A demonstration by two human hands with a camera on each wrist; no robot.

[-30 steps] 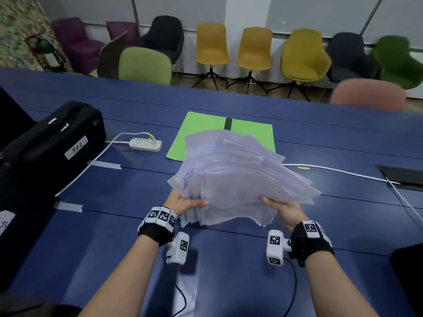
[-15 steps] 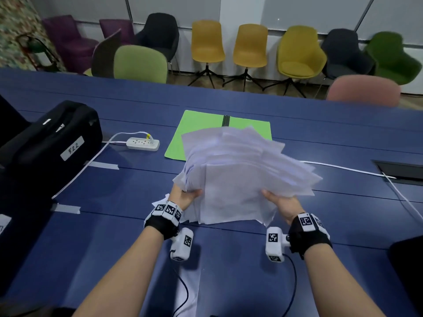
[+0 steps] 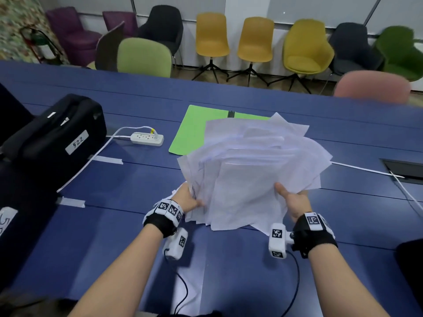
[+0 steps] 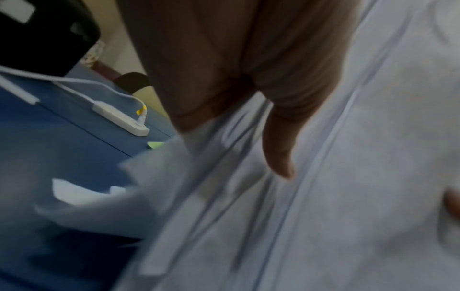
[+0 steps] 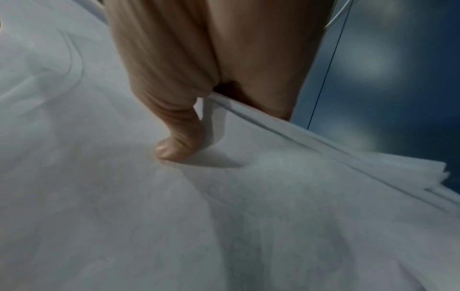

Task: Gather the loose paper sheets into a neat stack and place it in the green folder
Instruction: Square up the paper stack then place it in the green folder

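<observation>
Chairs (image 3: 211,36) line wall beyond blue table (image 3: 114,225) bearing power strip (image 3: 147,138)

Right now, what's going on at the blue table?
A person is holding a messy, fanned-out bundle of paper sheets above the blue table. The left hand grips the bundle's left edge and the right hand grips its near right edge, thumb on top. The sheets are not squared up yet. The green folder lies open on the table just beyond them, with nothing seen in it. A power strip and a black case sit off to the left.
</observation>
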